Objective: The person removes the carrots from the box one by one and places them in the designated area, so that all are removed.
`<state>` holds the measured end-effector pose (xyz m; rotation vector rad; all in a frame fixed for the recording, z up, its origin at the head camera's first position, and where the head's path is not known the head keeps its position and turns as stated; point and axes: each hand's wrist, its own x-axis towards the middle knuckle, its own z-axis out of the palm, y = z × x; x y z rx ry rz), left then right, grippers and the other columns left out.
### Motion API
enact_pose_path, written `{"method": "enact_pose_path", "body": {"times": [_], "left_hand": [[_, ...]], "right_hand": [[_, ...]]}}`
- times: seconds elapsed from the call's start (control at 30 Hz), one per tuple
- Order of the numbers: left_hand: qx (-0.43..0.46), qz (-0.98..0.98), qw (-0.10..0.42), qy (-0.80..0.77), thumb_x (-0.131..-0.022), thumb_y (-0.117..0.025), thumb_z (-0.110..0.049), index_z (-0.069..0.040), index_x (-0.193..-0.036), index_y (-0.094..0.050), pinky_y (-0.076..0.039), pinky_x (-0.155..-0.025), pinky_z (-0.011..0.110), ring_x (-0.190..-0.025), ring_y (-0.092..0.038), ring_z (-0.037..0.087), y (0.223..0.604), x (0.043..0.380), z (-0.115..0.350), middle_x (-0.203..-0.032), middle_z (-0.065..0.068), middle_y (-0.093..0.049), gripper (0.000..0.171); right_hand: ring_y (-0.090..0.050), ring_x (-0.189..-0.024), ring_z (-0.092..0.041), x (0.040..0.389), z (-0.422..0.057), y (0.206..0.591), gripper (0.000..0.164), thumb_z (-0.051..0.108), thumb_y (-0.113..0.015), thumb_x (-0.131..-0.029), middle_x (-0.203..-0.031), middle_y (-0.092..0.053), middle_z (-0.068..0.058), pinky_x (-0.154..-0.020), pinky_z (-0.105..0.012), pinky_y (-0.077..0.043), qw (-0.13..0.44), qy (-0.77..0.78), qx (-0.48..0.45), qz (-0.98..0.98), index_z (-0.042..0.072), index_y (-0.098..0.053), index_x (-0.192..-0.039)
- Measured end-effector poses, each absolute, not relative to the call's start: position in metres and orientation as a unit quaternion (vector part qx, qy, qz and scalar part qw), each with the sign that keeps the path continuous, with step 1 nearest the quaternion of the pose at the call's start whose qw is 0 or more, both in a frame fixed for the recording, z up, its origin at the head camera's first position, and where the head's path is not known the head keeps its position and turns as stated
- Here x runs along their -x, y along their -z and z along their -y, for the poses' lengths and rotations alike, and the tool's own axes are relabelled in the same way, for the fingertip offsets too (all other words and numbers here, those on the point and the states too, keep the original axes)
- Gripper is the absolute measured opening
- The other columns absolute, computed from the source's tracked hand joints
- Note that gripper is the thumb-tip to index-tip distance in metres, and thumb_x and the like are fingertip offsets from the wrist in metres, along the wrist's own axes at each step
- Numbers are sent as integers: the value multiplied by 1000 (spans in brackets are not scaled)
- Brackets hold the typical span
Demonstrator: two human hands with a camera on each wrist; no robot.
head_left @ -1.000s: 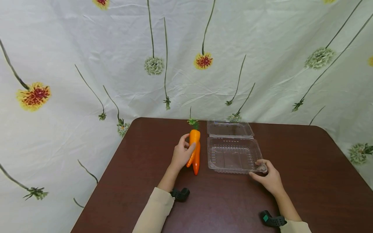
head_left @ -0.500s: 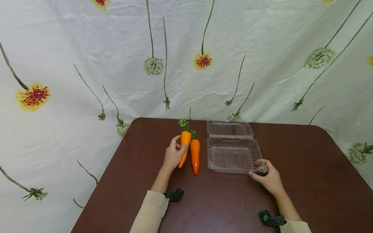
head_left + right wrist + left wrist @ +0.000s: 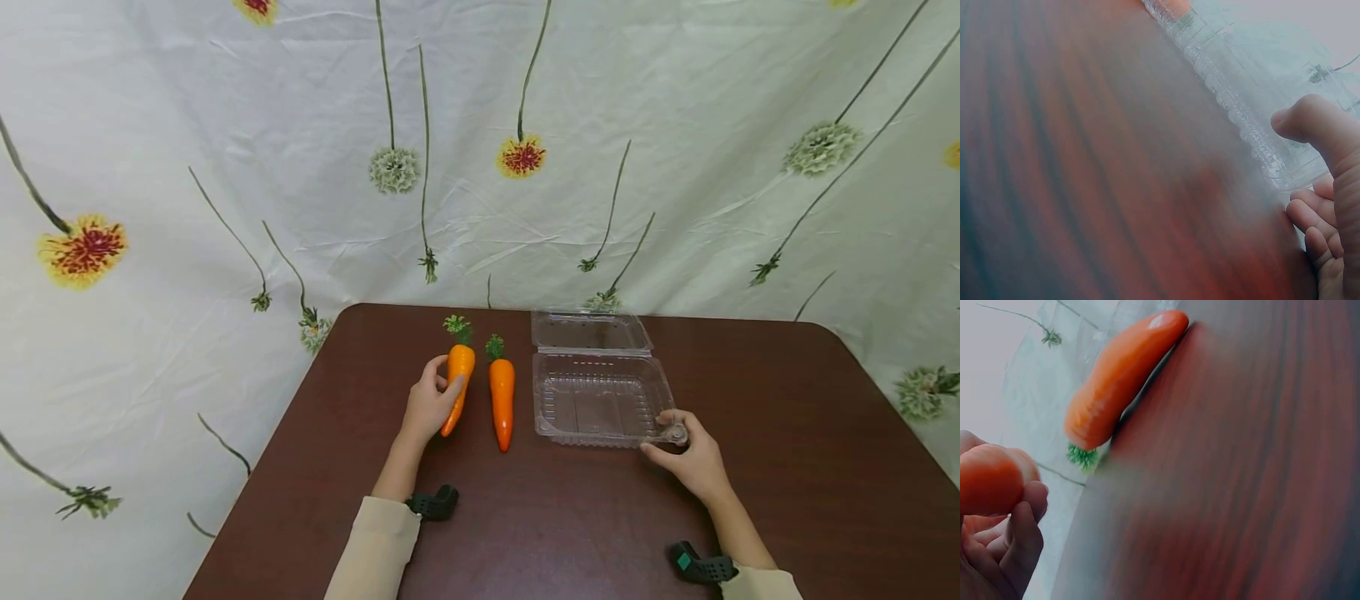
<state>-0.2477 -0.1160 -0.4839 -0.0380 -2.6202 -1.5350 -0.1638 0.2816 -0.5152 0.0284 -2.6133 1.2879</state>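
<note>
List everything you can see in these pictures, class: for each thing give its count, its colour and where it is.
held carrot: one, orange with green top, in the left hand, left of the other carrot.
lying carrot: one, orange with green top, on the table between held carrot and container.
clamshell container: one, clear plastic, open and empty, mid-table.
table: one, dark brown wood.
backdrop cloth: one, white with printed flowers, behind the table.
wrist cameras: two, black, at the cuffs.
left hand: grips the held carrot.
right hand: pinches the container's near right corner.

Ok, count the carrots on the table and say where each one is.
2. One carrot is gripped in the left hand; the other carrot lies on the table between that hand and the open clear clamshell container. None looks hidden.
</note>
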Motion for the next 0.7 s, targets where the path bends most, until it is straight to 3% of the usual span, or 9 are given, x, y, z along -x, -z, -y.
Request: {"method": "enact_pose_path", "body": {"times": [0.3, 0.7], "left_hand": [[8, 878, 3, 478, -90, -55, -38, -10, -136, -36, -45, -53, 31, -58, -51, 21, 489, 249, 130, -79, 8, -53, 57], [9, 894, -15, 448, -90, -54, -36, -9, -133, -40, -43, -52, 31, -55, -50, 21, 492, 251, 136, -77, 8, -53, 53]], "right_hand": [[-49, -106, -28, 164, -282, 516, 56, 29, -77, -75, -116, -56, -13, -78, -45, -39, 113, -436, -5, 893, 7, -50, -117], [-49, -106, -29, 164, -281, 516, 56, 29, -77, -74, -116, -57, -13, -78, -46, -39, 114, -436, -7, 893, 6, -50, -117]]}}
